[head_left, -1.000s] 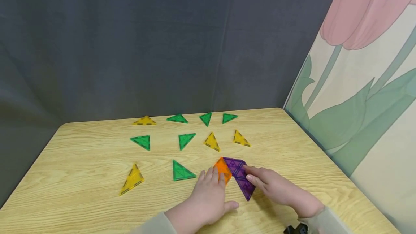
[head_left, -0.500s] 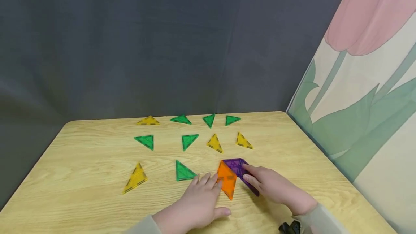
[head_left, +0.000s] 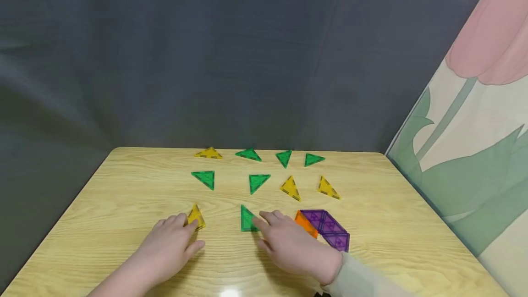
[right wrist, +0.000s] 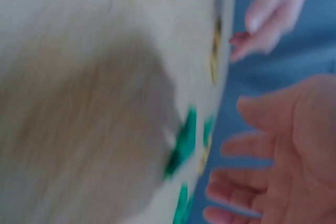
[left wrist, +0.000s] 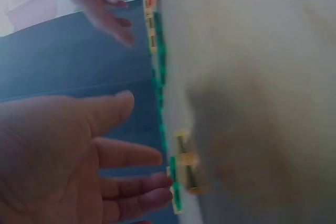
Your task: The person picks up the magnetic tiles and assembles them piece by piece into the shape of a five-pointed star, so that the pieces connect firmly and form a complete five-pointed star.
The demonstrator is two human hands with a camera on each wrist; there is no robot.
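Note:
In the head view my left hand [head_left: 167, 246], fingers loosely extended, is at the near-left yellow triangle tile [head_left: 196, 217], partly covering it. My right hand [head_left: 293, 244] is over the right corner of a green triangle tile [head_left: 247, 220], its fingers relaxed. Whether either hand touches its tile cannot be told. Both wrist views show the left hand [left wrist: 63, 156] and the right hand [right wrist: 294, 150] with spread fingers and nothing gripped. Right of the right hand lie an orange tile [head_left: 306, 224], partly hidden by it, and joined purple triangle tiles [head_left: 330, 227].
Farther back on the wooden table [head_left: 136, 187] lie several loose green tiles [head_left: 205, 178] and yellow tiles [head_left: 290, 189] in two rows. A dark curtain [head_left: 231, 58] hangs behind, and a tulip-patterned panel [head_left: 474, 150] stands at the right.
Both hands have left the orange and purple tiles. The left hand moved left to the yellow tile, and the right hand moved left to the green one. The head view has shifted.

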